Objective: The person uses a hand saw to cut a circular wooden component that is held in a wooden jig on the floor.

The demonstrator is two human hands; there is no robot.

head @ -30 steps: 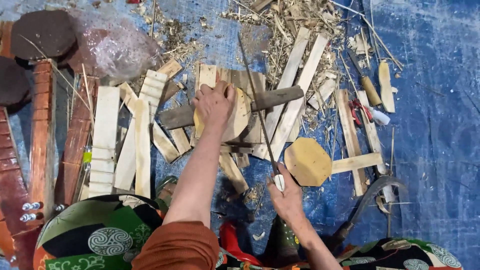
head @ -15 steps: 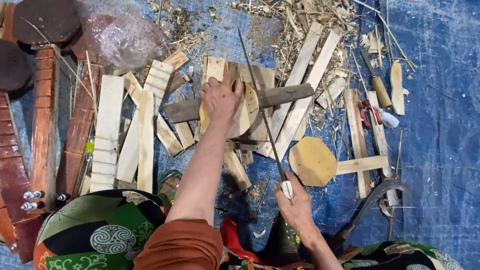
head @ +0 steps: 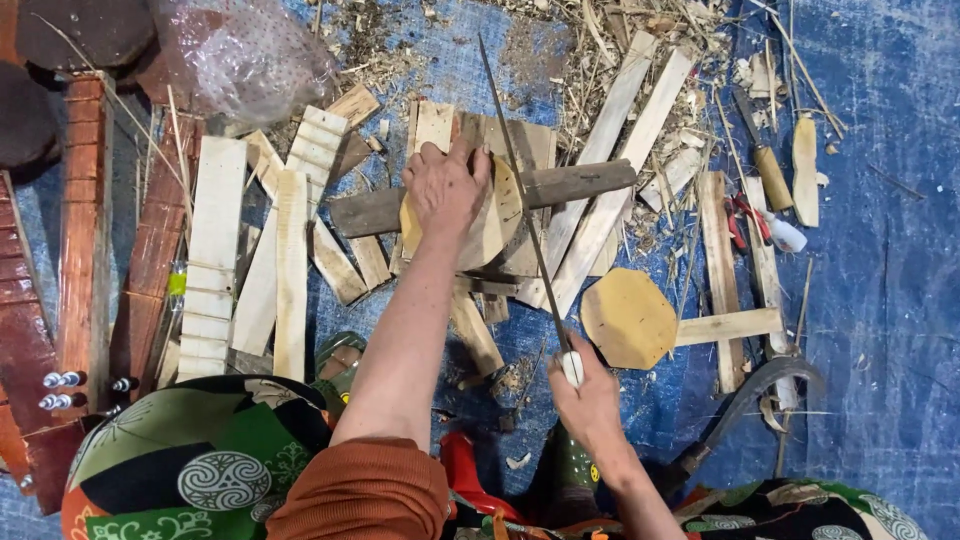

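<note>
Pale wood under our left hand: our left hand [head: 445,187] lies palm down, fingers spread and pressed flat on a round pale wooden disc [head: 485,222], not curled round it.
Disc: it rests on a dark grey wooden bar [head: 575,183] that lies crosswise over a heap of pale offcuts, above the middle of the blue tarpaulin [head: 880,300].
Right hand: our right hand [head: 588,400] is closed round the white handle of a long thin steel saw blade [head: 520,185].
Blade: it runs up and away from the right hand, passes just right of the left hand's fingers and crosses the disc's right edge and the dark bar.
Beside the right hand: a flat eight-sided piece of yellowish wood [head: 628,318] lies on the tarpaulin, just right of the blade, apart from the disc.
Left of the disc: several pale wooden slats [head: 215,260] lie side by side, and beyond them reddish-brown fretted instrument necks [head: 85,230].
Right of the disc: long pale strips [head: 640,120] lean across shavings; farther right a wooden-handled knife [head: 765,165] and red-handled pliers [head: 738,215].
Top left: a crumpled clear plastic bag [head: 245,55].
</note>
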